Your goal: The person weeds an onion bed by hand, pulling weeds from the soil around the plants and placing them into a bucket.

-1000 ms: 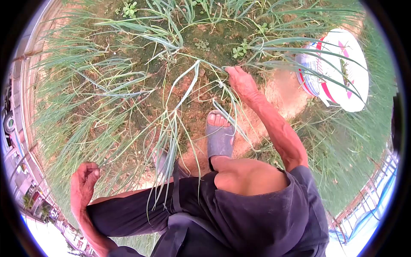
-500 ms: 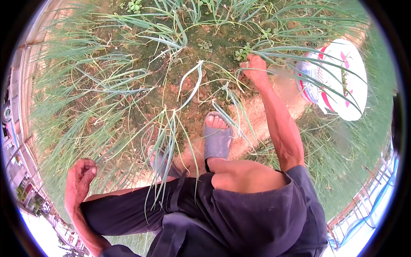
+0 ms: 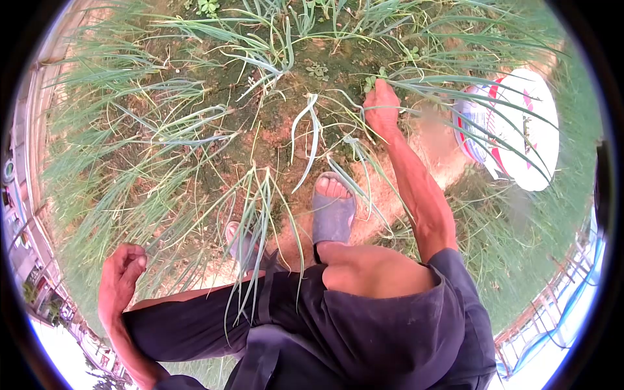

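Note:
My right hand (image 3: 382,109) reaches down to the soil at upper centre, its fingers closed on a small leafy weed (image 3: 370,83) whose leaves show round the fingertips. Long green onion leaves (image 3: 422,86) stretch to the right just beside that hand. My left hand (image 3: 121,276) is held at lower left by my knee, fingers curled and thumb bent in, and nothing shows in it. Onion plants (image 3: 260,195) with drooping leaves stand between my hands, in front of my sandalled feet (image 3: 333,211).
A white sack (image 3: 523,130) with red and blue print stands among the onions on the right. Another low weed (image 3: 317,70) grows in the mossy soil. Dense onion rows lie on both sides. A fence with blue sheeting (image 3: 578,305) runs at lower right.
My right hand has shifted slightly left and down in view, staying at the weed, whose leaves now look more bunched at the fingers. My left hand has hardly moved.

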